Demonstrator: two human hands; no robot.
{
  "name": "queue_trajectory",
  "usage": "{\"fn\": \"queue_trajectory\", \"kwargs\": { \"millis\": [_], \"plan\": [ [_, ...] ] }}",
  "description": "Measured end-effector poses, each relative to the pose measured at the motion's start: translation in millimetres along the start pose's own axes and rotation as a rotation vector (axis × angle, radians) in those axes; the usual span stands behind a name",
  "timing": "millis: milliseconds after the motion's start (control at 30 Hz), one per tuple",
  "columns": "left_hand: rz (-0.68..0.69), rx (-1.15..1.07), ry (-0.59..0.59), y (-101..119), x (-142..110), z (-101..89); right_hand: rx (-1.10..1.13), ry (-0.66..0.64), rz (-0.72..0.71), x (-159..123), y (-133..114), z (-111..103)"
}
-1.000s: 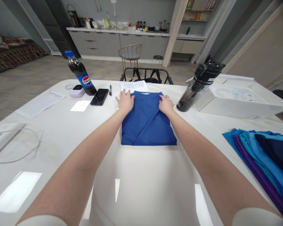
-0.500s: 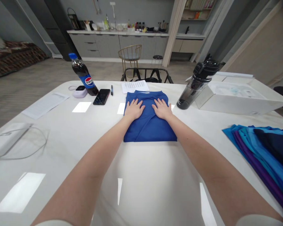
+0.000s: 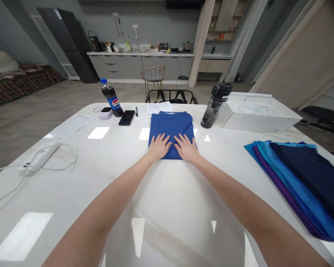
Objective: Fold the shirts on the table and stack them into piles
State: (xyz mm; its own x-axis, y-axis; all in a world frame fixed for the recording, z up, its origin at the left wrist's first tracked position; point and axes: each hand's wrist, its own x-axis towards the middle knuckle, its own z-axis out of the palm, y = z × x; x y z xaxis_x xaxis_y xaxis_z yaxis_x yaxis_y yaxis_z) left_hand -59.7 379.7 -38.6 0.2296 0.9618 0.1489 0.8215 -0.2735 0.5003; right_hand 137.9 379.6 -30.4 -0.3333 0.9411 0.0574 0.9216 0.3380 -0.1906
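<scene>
A folded blue T-shirt (image 3: 171,124) lies flat on the white table (image 3: 167,193), its neckline at the far end. On its near left part my left hand (image 3: 159,147) rests palm down, fingers spread. My right hand (image 3: 187,148) lies the same way on the near right part, a little apart from the left. Both palms hide portions of the shirt's near edge. A few soft creases cross the cloth between and above my fingers.
To the right lies a pile of blue, purple and navy garments (image 3: 292,178). Behind it are a white box (image 3: 256,118) and a dark tumbler (image 3: 214,107). Far left stand a cola bottle (image 3: 113,100), a phone (image 3: 126,118), a pen (image 3: 136,111) and a power strip (image 3: 41,157) with cables.
Both hands have slid toward me over the shirt, from its middle to its near edge. The camera view has tilted up, showing more of the room.
</scene>
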Motion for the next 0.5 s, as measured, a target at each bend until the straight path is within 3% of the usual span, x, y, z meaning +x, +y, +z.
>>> {"fn": "queue_trajectory", "kwargs": {
  "millis": [167, 367, 500],
  "plan": [
    [-0.008, 0.075, 0.032, 0, -25, 2.7, -0.001, 0.004, 0.152, -18, 6, 6],
    [-0.061, 0.063, 0.041, 3, -35, 3.3, -0.005, 0.008, 0.205, -36, 9, 5],
    [-0.06, 0.019, 0.034, 6, -55, -1.6, 0.034, 0.064, 0.25, -59, 10, 2]
  ]
}}
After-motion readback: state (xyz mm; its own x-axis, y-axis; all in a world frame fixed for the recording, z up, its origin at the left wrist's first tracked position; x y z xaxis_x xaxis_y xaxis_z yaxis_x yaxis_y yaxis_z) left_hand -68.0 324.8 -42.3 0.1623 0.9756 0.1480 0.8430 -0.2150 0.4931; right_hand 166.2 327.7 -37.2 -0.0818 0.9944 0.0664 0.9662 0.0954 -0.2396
